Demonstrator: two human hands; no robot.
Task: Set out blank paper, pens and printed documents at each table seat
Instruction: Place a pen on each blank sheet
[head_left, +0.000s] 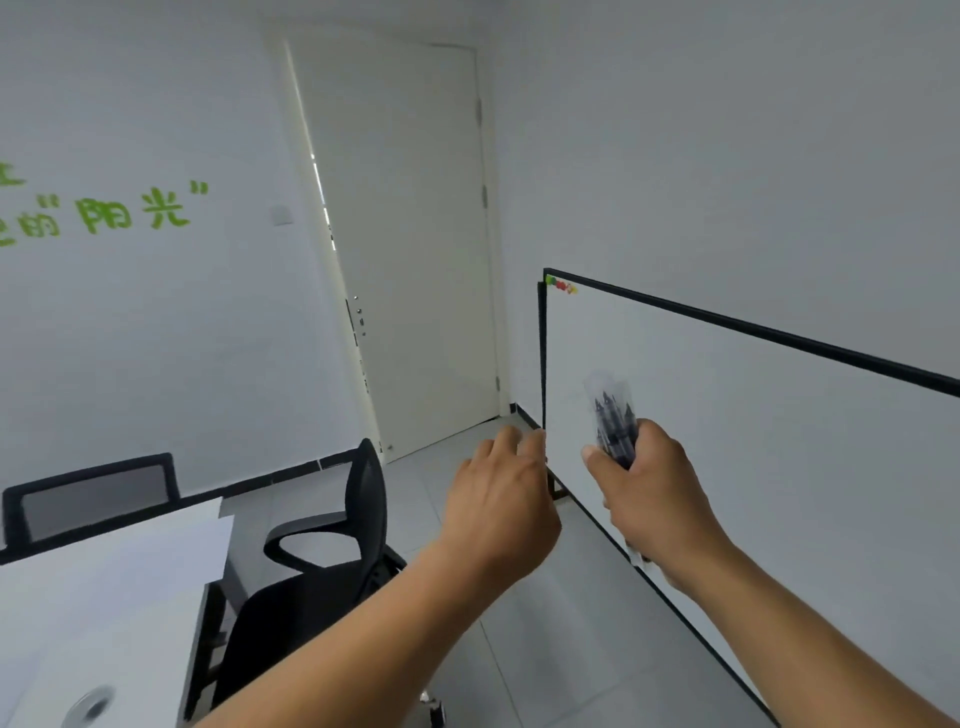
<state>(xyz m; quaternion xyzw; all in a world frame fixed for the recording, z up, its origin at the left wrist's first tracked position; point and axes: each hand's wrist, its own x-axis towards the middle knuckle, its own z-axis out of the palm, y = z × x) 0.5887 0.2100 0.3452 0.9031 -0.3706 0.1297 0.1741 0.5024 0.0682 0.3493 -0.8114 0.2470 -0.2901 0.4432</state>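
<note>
My right hand (647, 488) grips a bundle of several black pens with clear caps (613, 421), held upright in front of the whiteboard. My left hand (501, 501) is raised just left of it, back toward me, fingers loosely curled and holding nothing that I can see. Both hands are in the air, away from the white table (93, 613) at the lower left. A white sheet of paper (171, 540) lies near the table's far corner.
A black mesh office chair (332, 561) stands at the table's right side, another chair (93, 493) behind it. A black-framed whiteboard (753, 441) leans along the right wall. A closed white door (410, 249) is straight ahead across the grey tiled floor.
</note>
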